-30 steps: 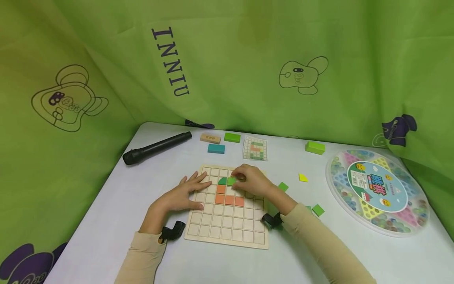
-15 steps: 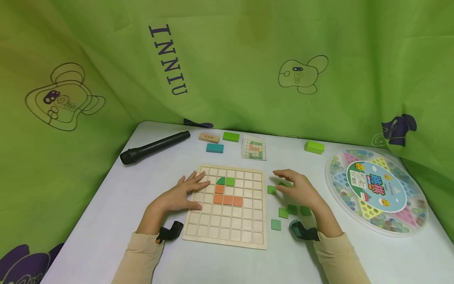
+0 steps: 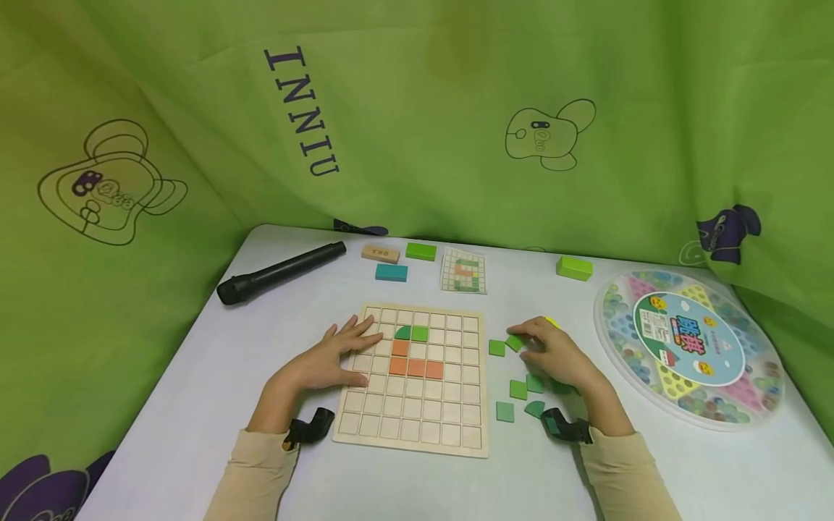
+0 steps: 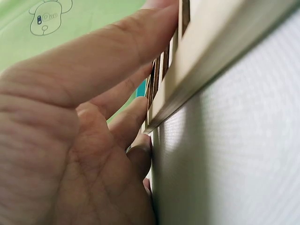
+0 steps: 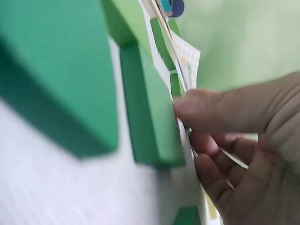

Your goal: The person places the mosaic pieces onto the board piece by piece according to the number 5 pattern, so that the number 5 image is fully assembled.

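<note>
My left hand [image 3: 329, 359] lies spread over the left edge of a wooden grid board [image 3: 417, 430], its fingertips and thumb touching it. A dark green quarter-round tile [image 3: 404, 333], a green square tile [image 3: 420, 333] and several orange tiles [image 3: 415, 368] sit in the board's cells. Right of the board, my right hand [image 3: 554, 351] pinches a light green square tile [image 3: 515, 343] between thumb and fingers, low over the table. Another green square [image 3: 496, 348] lies just left of it. In the right wrist view, my thumb [image 5: 201, 108] partly hides the pinched tile.
More green tiles [image 3: 517, 390] lie below the right hand, and a yellow piece [image 3: 552, 322] shows behind it. A pattern card [image 3: 464, 271], coloured blocks [image 3: 392, 273] and a black microphone [image 3: 283, 273] are at the back. A round marble game box [image 3: 691, 420] stands at right.
My right hand has left the green square in the board's cell, moved right to the loose tiles and closed its fingers on one. The left hand stays on the board.
</note>
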`<state>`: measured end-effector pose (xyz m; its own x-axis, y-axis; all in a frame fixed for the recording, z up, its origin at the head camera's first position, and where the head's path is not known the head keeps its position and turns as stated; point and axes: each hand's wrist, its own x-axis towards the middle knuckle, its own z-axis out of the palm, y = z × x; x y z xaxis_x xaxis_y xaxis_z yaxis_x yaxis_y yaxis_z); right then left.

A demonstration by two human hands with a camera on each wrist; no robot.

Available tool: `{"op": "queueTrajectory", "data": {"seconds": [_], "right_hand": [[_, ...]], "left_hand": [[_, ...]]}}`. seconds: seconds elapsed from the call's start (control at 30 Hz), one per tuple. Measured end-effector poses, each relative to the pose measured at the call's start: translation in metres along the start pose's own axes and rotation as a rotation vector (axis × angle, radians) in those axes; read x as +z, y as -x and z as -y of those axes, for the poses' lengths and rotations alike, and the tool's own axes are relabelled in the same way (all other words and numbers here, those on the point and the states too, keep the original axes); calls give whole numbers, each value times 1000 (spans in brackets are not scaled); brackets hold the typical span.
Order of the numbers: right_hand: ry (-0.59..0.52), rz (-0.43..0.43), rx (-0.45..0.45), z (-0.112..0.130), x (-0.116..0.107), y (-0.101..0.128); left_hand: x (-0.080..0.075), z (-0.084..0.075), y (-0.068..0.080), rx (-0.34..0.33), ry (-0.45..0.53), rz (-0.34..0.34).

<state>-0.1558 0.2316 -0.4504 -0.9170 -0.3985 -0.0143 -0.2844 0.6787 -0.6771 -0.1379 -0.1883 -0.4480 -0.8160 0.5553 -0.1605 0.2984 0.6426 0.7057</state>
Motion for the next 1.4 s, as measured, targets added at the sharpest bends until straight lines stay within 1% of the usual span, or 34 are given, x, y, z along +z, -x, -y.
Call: {"op": "queueTrajectory", "data": {"seconds": [0.17, 0.33, 0.4, 0.5, 0.6, 0.73, 0.83, 1.0, 1.07, 1.2, 1.3, 1.4], "right_hand": [[39, -25, -2, -2, 2, -2], [77, -50, 38, 0, 0, -1], [66, -49, 61, 4, -1, 0], [20, -54, 82, 13, -1, 1], [-50, -57, 77, 27, 3, -1], [-82, -24, 21, 48, 16, -13], [-59, 26, -30, 62, 28, -26], [-26, 90, -69, 77, 44, -49], [-4, 96, -80, 79, 50, -58], [43, 75, -89, 82, 59, -69], [67, 54, -83, 86, 62, -70], [77, 50, -70, 90, 62, -70]], "left_hand": [[0, 1, 1, -5, 3, -2], [0, 1, 1, -8, 3, -2], [0, 2, 1, -8, -3, -1], [1, 1, 1, 6, -10, -1], [1, 0, 0, 20, -13, 2], [1, -1, -1, 19, -4, 3], [1, -1, -1, 19, -2, 4], [1, 0, 0, 18, 4, 9], [1, 0, 0, 13, 6, 7], [1, 0, 1, 6, 5, 5], [0, 0, 1, 8, -2, 5], [-1, 0, 1, 6, -8, 2]]}}
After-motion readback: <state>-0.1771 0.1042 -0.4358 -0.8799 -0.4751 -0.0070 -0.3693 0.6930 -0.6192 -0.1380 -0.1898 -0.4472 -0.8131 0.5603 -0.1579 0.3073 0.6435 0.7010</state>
